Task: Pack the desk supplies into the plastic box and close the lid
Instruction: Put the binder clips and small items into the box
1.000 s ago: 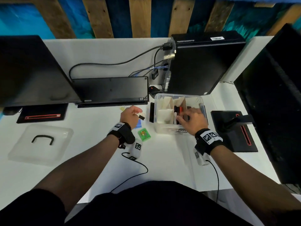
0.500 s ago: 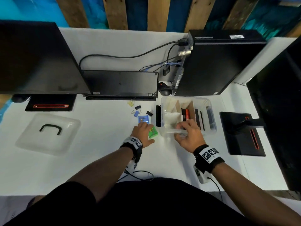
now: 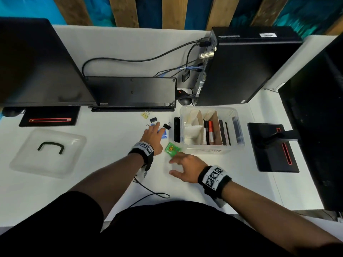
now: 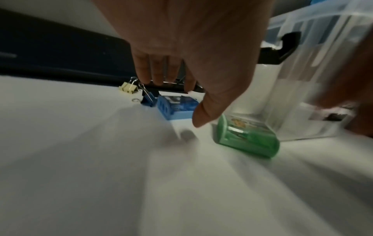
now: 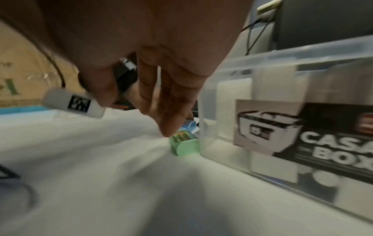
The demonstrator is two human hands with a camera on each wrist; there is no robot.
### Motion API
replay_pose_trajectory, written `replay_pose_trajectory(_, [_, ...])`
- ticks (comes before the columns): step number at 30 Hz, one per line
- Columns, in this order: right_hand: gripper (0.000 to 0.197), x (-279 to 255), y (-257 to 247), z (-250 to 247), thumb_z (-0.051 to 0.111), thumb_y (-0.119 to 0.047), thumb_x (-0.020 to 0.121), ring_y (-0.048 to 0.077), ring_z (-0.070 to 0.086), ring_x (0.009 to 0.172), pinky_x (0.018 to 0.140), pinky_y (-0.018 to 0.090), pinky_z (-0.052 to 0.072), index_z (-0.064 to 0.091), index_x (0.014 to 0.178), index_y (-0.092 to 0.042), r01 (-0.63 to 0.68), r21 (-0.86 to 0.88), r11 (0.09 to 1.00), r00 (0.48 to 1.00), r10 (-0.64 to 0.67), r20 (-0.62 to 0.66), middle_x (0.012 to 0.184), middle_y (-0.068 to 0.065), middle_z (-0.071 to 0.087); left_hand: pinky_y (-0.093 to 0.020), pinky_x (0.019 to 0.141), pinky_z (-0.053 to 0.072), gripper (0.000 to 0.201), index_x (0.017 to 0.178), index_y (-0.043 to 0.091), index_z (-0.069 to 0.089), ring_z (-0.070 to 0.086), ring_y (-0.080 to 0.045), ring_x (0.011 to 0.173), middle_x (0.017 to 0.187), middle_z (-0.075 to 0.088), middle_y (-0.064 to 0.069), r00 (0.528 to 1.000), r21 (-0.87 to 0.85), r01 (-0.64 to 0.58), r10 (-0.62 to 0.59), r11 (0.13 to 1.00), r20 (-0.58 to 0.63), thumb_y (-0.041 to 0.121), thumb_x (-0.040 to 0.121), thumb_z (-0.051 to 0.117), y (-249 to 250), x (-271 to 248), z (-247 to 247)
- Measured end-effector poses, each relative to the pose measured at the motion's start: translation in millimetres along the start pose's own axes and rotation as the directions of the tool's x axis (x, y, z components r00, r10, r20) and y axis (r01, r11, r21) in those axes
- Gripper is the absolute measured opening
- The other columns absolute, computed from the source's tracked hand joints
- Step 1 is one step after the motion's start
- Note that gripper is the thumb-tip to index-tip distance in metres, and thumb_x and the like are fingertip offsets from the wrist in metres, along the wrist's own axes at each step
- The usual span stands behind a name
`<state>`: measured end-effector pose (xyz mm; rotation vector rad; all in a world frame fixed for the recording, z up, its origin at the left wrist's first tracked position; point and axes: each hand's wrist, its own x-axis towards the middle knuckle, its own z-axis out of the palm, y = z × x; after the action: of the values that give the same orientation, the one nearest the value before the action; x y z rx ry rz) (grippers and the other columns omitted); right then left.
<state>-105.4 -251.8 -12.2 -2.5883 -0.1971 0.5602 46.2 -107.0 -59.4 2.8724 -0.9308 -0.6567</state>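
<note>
Head view: left hand spread over blue case; right hand spread, empty, beside green case.

White desk carries all. Centre: clear plastic box, lid off. Green case at box's 8 o'clock, just beside it; blue case at box's 9. Binder clips at 10 o'clock: black, dark blue, yellow. Translucent lid with black handle well apart at 9. Keyboard at 11, PC tower at 12, monitor bases at far 10 and 3
</note>
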Motion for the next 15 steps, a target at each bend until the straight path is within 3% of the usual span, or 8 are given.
replay_pose_trajectory(2, [0.059,21,-7,10,0.056,-0.034,0.092,0.03,0.038,0.138,0.108,0.039,0.04,0.039,0.145,-0.011,-0.048,-0.098,0.994,0.997,0.054,0.064,0.156,0.012,0.031,-0.04,0.104,0.034,0.063,0.137,0.015,0.038,0.035,-0.031,0.133,0.145,0.038,-0.008,0.999,0.028,-0.031,0.03,0.999,0.034,0.016,0.078,0.062,-4,2,-2])
replay_pose_trajectory(5, [0.067,43,-16,22,0.052,-0.02,0.092,0.038,0.026,0.142,0.109,0.041,0.035,0.023,0.148,0.001,-0.14,-0.23,0.963,0.989,0.148,0.02,0.159,0.022,0.014,-0.039,0.089,0.041,0.035,0.119,0.014,0.048,0.051,-0.031,0.111,0.122,0.054,-0.007,0.999,-0.021,-0.03,0.029,0.999,-0.028,0.019,0.086,0.058,-9,-8,2])
replay_pose_trajectory(8, [0.061,53,-22,27,0.049,-0.01,0.089,0.04,0.034,0.134,0.107,0.039,0.035,0.027,0.143,0.006,-0.169,-0.295,0.94,0.986,0.164,-0.041,0.153,0.026,0.023,-0.043,0.085,0.046,0.029,0.113,0.012,0.051,0.052,-0.033,0.105,0.117,0.054,-0.009,0.998,-0.161,0.02,-0.029,0.987,-0.055,0.023,0.088,0.058,-16,-23,13])
replay_pose_trajectory(11, [0.06,60,-24,28,0.048,-0.004,0.088,0.037,0.046,0.123,0.096,0.039,0.045,0.025,0.142,0.007,-0.208,-0.268,0.941,0.978,0.19,-0.089,0.145,0.025,0.034,-0.044,0.093,0.046,0.048,0.127,0.013,0.045,0.051,-0.034,0.113,0.124,0.056,-0.01,0.995,-0.301,0.085,-0.095,0.95,-0.018,0.021,0.082,0.062,-26,-31,19])
replay_pose_trajectory(13, [0.061,63,-23,29,0.045,-0.001,0.09,0.037,0.056,0.114,0.087,0.04,0.05,0.02,0.143,0.011,-0.277,-0.267,0.923,0.961,0.264,-0.083,0.139,0.026,0.039,-0.037,0.097,0.044,0.061,0.134,0.013,0.042,0.053,-0.032,0.115,0.127,0.058,-0.01,0.991,-0.329,0.136,-0.129,0.935,0.042,0.026,0.079,0.066,-34,-35,18])
replay_pose_trajectory(15, [0.059,64,-21,31,0.043,0.0,0.092,0.037,0.061,0.109,0.084,0.041,0.052,0.018,0.144,0.013,-0.312,-0.28,0.908,0.95,0.308,-0.061,0.137,0.027,0.041,-0.028,0.088,0.044,0.057,0.124,0.012,0.053,0.059,-0.027,0.108,0.118,0.064,-0.007,0.982,-0.349,0.184,-0.154,0.919,0.112,0.032,0.074,0.074,-42,-38,17])
